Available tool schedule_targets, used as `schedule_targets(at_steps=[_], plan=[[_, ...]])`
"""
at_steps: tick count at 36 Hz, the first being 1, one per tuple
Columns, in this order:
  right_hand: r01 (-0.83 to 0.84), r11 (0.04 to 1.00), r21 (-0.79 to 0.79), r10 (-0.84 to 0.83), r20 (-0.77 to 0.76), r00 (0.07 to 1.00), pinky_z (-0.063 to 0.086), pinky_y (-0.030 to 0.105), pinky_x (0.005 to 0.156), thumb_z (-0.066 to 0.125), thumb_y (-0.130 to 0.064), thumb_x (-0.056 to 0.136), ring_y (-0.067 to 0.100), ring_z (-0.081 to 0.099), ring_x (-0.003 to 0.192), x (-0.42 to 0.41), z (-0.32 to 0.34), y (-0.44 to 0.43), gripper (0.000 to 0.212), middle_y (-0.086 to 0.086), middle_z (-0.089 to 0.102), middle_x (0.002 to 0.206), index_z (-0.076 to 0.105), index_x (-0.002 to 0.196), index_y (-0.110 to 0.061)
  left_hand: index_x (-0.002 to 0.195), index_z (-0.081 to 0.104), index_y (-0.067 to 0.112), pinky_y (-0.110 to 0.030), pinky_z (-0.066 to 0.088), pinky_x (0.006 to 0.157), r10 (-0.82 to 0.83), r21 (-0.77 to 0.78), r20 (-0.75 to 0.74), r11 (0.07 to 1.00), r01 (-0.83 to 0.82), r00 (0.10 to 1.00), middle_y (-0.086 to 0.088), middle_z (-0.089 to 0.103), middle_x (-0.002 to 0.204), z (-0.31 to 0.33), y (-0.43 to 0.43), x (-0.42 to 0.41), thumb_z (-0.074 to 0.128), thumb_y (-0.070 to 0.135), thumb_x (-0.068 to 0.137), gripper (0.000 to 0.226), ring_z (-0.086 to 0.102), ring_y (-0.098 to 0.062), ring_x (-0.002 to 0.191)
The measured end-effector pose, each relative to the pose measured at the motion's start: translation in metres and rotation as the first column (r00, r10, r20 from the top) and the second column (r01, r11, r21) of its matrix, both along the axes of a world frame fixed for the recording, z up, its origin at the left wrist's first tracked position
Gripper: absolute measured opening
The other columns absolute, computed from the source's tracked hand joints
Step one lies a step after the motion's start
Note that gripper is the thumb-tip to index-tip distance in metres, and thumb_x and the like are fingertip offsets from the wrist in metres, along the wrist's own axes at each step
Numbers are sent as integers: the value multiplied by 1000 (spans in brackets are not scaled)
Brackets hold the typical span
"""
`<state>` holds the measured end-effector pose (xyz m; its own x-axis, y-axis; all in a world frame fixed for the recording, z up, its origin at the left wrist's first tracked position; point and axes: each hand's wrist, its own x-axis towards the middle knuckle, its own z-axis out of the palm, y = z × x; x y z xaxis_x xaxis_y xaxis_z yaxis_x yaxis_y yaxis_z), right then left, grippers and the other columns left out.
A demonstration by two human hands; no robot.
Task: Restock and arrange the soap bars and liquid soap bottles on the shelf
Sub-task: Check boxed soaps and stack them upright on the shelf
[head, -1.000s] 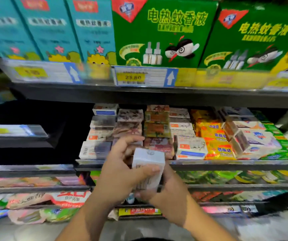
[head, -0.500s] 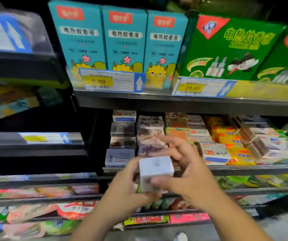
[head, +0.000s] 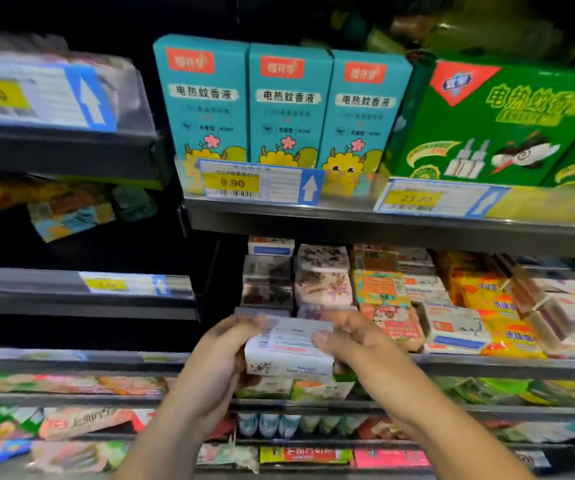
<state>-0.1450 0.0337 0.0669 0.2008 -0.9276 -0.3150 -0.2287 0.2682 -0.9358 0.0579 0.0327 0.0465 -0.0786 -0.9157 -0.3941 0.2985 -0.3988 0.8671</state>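
We grip the white soap box (head: 289, 355) w/ both hands — left hand (head: 218, 358) on its left end, right hand (head: 359, 344) on its right — just in front of the soap shelf (head: 487, 367) edge.

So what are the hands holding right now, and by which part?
A white soap bar box, held by its two short ends: the left hand grips the left end, the right hand grips the right end.

The shelf (head: 508, 367) carries stacked soap boxes (head: 268, 285) just behind the left grip (head: 216, 358), a white box (head: 452, 329) near the right grip (head: 359, 344), and yellow packs (head: 508, 337) farther right.
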Motion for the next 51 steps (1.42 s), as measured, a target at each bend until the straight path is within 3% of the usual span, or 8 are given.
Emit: schedule_targets(at_steps=[8, 14, 18, 26, 32, 37, 42, 51], plan=[[-110, 993, -40, 104, -126, 987, 48, 40, 99, 72, -37, 88, 29, 65, 104, -24, 1, -8, 29, 14, 69, 109, 68, 113, -24, 111, 70, 13, -26, 39, 47, -175, -8, 203, 984, 181, 963, -10, 75, 95, -1, -4, -1, 82, 58, 57, 72, 57, -20, 71], [-206, 951, -232, 208, -16, 978, 56, 30, 83, 86, -17, 76, 20, 65, 101, -48, 20, -21, 48, 6, 68, 110, 65, 114, -38, 104, 71, 31, -28, 59, 75, -48, -393, 311, 903, 175, 949, 1, 75, 103, 13, -11, -8, 91, 17, 68, 44, 72, -17, 96], [-183, 954, -238, 194, 26, 981, 45, 17, 68, 70, -47, 72, 7, 56, 77, -52, 21, -32, 21, -9, 63, 87, 67, 87, -33, 109, 70, 37, -17, 52, 89, 102, -672, 535, 653, 349, 839, 17, 67, 111, 8, -18, -6, 84, 19, 69, 46, 64, -6, 110], [-331, 919, -216, 301, -160, 940, 36, 26, 60, 90, -31, 64, 16, 39, 70, -68, 16, -48, 42, 0, 41, 82, 64, 97, -33, 110, 69, 25, -14, 40, 102, 309, -762, 628, 432, 483, 714, 24, 61, 123, -18, -31, -16, 75, -8, 70, 52, 54, 1, 122], [-314, 867, -386, 64, -539, 840, 41, 8, 59, 90, -37, 68, -17, 56, 68, -55, 28, -61, 46, -29, 60, 88, 58, 102, -42, 150, 35, 26, -16, 21, 114, 191, -402, 856, 831, 385, 481, 17, 30, 154, -35, -53, -26, 71, 35, 89, 71, 28, -9, 144], [-178, 930, -321, -68, -628, 775, 41, 28, 50, 74, -65, 74, 7, 57, 51, -39, 21, -88, 50, -4, 64, 60, 68, 105, -26, 159, 1, 25, -48, 14, 120, -109, 106, 994, 964, 243, -1, 0, -8, 167, -63, -62, -32, 23, 71, 96, 81, -1, -32, 153], [-248, 938, -243, -8, -729, 685, 50, 31, 67, 62, -60, 88, 26, 65, 68, -7, 15, -123, 44, 8, 66, 69, 66, 79, -17, 158, -8, 18, -55, 14, 119, -163, 173, 985, 958, 230, -63, -4, -12, 167, -67, -61, -37, 15, 69, 96, 83, -1, -31, 153], [-415, 842, -343, -25, -795, 606, 50, 31, 81, 66, -48, 91, 29, 65, 110, 34, -15, -159, 36, 5, 69, 122, 64, 121, -28, 156, -17, 14, -65, 14, 114, -287, 305, 952, 922, 239, -107, -6, -13, 166, -60, -64, -36, 11, 68, 97, 85, 0, -40, 151]])
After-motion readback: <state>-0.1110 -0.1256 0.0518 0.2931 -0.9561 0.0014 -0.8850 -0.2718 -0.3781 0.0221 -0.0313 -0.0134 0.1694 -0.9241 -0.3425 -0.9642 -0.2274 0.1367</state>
